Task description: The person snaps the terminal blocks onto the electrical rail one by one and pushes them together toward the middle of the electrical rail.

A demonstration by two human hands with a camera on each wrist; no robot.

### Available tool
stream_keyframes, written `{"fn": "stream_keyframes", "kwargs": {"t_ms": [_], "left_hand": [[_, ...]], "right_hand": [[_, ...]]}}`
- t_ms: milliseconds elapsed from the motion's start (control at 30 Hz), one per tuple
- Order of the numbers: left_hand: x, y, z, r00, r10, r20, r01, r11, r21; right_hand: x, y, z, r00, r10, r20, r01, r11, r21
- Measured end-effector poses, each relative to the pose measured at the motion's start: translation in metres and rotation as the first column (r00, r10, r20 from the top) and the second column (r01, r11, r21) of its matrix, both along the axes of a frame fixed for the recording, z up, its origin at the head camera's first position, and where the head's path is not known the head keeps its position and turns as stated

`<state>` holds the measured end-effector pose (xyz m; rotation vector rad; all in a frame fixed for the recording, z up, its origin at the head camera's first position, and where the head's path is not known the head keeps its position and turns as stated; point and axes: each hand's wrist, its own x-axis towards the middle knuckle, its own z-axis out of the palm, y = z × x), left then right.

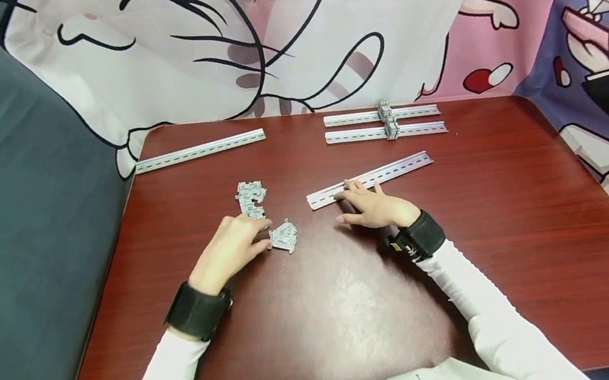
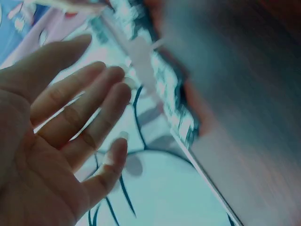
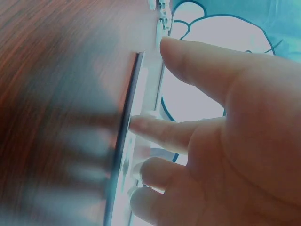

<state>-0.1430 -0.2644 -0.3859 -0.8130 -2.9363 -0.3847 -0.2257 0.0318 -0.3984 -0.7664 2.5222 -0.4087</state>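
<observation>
My left hand (image 1: 235,245) is over the left-middle of the table, fingers loosely bent and nothing between them; the left wrist view shows its bare palm. Right by its fingertips lies a small grey plastic block cluster (image 1: 284,236), resembling DIN rail terminal blocks. Just beyond the hand is a longer grey block cluster (image 1: 250,198), its near end partly hidden by the fingers. My right hand (image 1: 371,205) reaches to a slotted metal rail (image 1: 394,170) lying at a slant, with fingertips on the rail's near edge and the thumb apart from it.
Two parallel slotted rails (image 1: 352,136) lie at the back right, bridged by a row of grey blocks (image 1: 388,120). Another slotted rail (image 1: 201,150) lies at the back left. A printed cloth (image 1: 296,37) hangs behind the brown table (image 1: 519,239).
</observation>
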Motion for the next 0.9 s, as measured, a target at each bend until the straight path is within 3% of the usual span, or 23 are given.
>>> {"fn": "stream_keyframes", "kwargs": {"t_ms": [200, 467, 700, 900], "left_hand": [[-0.022, 0.01, -0.009, 0.993, -0.094, 0.067, 0.098, 0.993, -0.072], [-0.028, 0.016, -0.012, 0.983, -0.161, 0.083, 0.168, 0.982, -0.085], [-0.033, 0.026, -0.013, 0.977, -0.212, -0.004, 0.21, 0.971, -0.116], [-0.043, 0.04, -0.006, 0.955, -0.272, -0.12, 0.257, 0.958, -0.128]], "right_hand": [[-0.002, 0.008, 0.005, 1.0, -0.003, 0.002, 0.003, 1.0, -0.019], [0.002, 0.01, 0.006, 1.0, 0.019, -0.002, -0.019, 0.993, -0.114], [0.005, -0.009, 0.007, 0.99, 0.043, -0.133, -0.077, 0.962, -0.263], [-0.002, -0.028, 0.004, 0.994, 0.006, -0.114, -0.052, 0.913, -0.405]]}}
